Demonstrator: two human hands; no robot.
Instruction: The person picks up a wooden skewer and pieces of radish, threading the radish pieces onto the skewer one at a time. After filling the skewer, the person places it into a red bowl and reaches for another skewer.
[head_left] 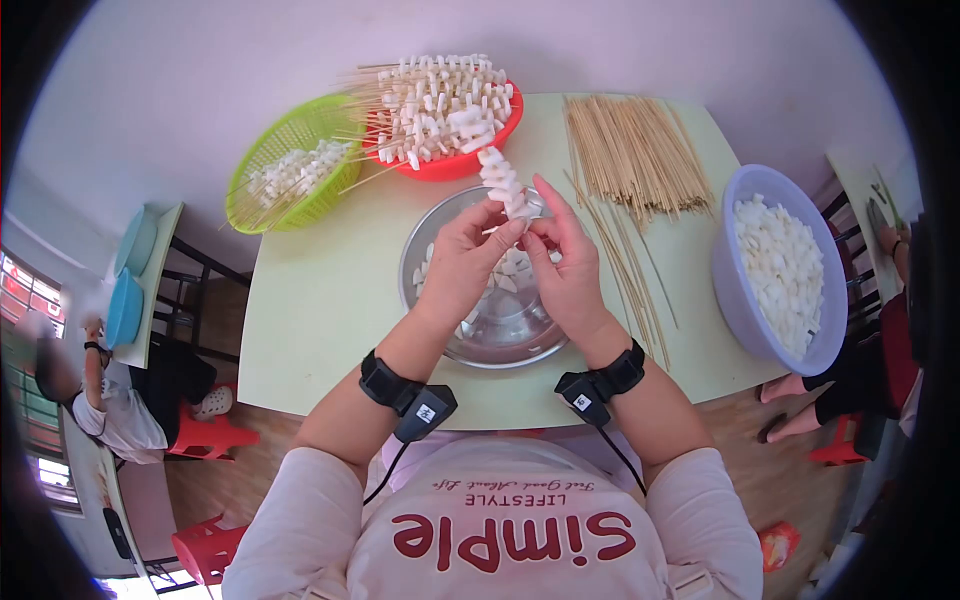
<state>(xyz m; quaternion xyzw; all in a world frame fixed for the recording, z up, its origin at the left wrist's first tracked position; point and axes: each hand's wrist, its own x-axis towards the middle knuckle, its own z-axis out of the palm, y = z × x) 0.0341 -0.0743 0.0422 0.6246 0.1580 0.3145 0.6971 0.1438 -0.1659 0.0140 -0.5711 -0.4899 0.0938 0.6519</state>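
A bamboo skewer threaded with white chunks of food (502, 183) points up and away from me above a metal bowl (410, 290). My left hand (468, 255) is closed around the lower end of the row of chunks. Beside it, my right hand (565, 265) is closed, thumb and fingers pinched at the same lower end and the index finger raised. What sits between the right fingertips is hidden. Loose white chunks (507, 277) lie in the bowl below both hands, partly covered by them.
A red basin (445, 170) piled with filled skewers and a green basket (300, 115) with more white pieces stand at the back left. Bare bamboo skewers (640, 155) lie back right. A lavender tub (730, 270) of white chunks is at the right edge. Other people sit left and right.
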